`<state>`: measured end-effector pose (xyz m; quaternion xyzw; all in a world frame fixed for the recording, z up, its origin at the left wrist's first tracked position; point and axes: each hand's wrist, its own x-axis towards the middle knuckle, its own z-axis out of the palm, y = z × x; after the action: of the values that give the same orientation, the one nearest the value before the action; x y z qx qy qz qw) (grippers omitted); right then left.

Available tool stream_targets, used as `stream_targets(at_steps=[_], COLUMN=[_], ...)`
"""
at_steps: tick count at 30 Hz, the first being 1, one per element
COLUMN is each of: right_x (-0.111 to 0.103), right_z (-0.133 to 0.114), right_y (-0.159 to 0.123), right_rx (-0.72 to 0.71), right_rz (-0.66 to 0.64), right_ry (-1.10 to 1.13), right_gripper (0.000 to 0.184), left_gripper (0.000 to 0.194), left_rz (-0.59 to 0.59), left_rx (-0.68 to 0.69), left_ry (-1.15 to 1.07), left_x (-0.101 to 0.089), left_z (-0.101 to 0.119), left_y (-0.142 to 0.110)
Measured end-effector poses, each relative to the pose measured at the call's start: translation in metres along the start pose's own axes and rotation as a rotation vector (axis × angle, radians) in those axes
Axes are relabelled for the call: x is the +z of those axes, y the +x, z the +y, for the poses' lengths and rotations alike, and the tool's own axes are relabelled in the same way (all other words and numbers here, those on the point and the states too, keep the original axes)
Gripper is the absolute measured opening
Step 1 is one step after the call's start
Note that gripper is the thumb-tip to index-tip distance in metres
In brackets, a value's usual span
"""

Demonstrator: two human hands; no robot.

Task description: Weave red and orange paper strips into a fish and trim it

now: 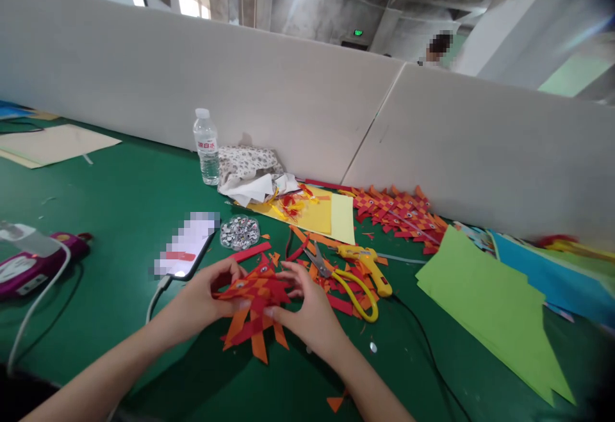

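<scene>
Between my two hands is a woven paper fish (257,289) of red and orange strips, with googly eyes on it and loose strip ends hanging down toward me. My left hand (218,291) pinches its left side, thumb in front and fingers curled behind. My right hand (305,300) grips the right side, thumb pressed on the weave. Just beyond my right hand lie scissors (355,294) with yellow handles, blades apart, on red and orange paper scraps. A yellow glue gun (368,265) rests beside them. A clear dish of googly eyes (239,233) sits behind my left hand.
A phone (187,246) on a cable lies left of the dish. Behind stand a water bottle (206,146) and a spotted cloth (247,169). Finished woven fish (398,211) pile against the grey partition (288,102). Green paper sheets (480,310) lie right; a purple device (43,265) sits left.
</scene>
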<state>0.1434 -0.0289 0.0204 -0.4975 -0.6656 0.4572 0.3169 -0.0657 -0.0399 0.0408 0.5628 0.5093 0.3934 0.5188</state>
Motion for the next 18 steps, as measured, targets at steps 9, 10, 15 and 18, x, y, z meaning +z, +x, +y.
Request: stream_targets(at_steps=[9,10,15,18], right_x=[-0.01,-0.014,-0.026,-0.026], right_z=[-0.01,-0.01,-0.002,0.002], right_y=[0.005,0.006,0.012,0.015], right_rx=[0.043,0.051,0.042,0.025], right_rz=[0.139,0.194,0.408,0.46], right_ry=[0.53,0.53,0.572,0.568], right_gripper=[0.052,0.049,0.036,0.035], left_gripper=[0.04,0.039,0.044,0.044], left_rz=[0.135,0.148,0.109,0.075], left_rx=[-0.167,-0.162,-0.196,-0.193], left_ry=[-0.464,-0.468,-0.461,-0.454], left_x=[0.013,0.017,0.022,0.017], left_z=[0.009,0.008,0.004,0.01], left_y=[0.021,0.023,0.031,0.038])
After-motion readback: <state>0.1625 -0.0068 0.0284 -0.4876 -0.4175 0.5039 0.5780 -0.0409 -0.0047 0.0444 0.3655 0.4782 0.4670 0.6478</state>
